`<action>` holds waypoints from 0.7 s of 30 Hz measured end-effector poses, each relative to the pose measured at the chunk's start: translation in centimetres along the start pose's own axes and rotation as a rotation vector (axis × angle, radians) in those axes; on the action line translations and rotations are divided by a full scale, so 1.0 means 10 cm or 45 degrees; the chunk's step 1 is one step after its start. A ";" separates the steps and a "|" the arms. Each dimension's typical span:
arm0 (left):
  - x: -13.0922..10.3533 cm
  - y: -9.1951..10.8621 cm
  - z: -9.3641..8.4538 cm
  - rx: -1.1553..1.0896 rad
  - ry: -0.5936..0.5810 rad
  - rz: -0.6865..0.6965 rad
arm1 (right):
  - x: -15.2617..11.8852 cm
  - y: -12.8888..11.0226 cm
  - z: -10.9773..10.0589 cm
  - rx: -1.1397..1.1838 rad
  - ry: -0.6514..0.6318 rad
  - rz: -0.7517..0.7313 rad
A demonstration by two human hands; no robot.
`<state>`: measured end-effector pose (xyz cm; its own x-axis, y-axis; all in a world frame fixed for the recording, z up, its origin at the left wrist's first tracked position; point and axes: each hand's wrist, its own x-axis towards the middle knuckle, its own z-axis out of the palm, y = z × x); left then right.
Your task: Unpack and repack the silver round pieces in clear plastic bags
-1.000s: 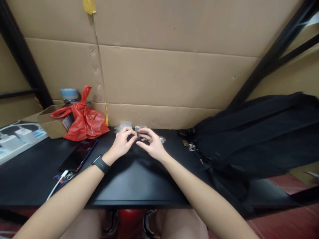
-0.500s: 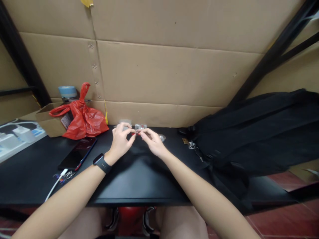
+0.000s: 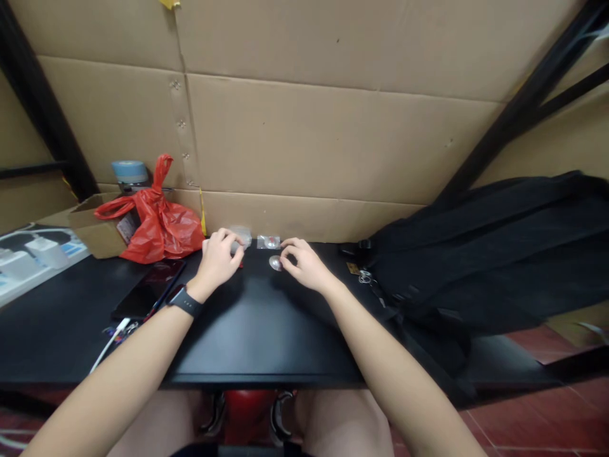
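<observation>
On the left, my left hand is over the black desk with its thumb and fingers apart and nothing visible between them. A small red item lies just by its thumb, and a clear plastic bag lies behind it. My right hand pinches the edge of a small round clear piece at the desk surface. Behind that piece is a small clear packet with something red inside.
At the left stand a red plastic bag, a cardboard box, a blue-lidded container and a power strip. A phone lies nearer. A black backpack fills the right.
My hands have moved apart from where they met over a small red item. The right hand has taken hold of the round clear piece, and the left hand has opened.
</observation>
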<state>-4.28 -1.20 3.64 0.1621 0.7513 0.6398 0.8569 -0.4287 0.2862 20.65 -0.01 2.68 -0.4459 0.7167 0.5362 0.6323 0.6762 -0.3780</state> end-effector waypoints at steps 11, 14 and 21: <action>0.05 -0.50 0.06 0.110 -0.450 0.152 | -0.01 0.16 -0.10 -0.130 -0.146 0.126; 0.05 -0.46 0.08 0.118 -0.483 0.177 | -0.02 0.14 -0.10 -0.137 -0.177 0.128; 0.05 -0.46 0.07 0.117 -0.493 0.169 | -0.02 0.16 -0.05 -0.027 -0.271 0.135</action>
<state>-7.83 1.55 2.14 0.4310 0.8333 0.3462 0.8535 -0.5010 0.1432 22.03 0.84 2.32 -0.4984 0.8047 0.3224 0.6947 0.5932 -0.4067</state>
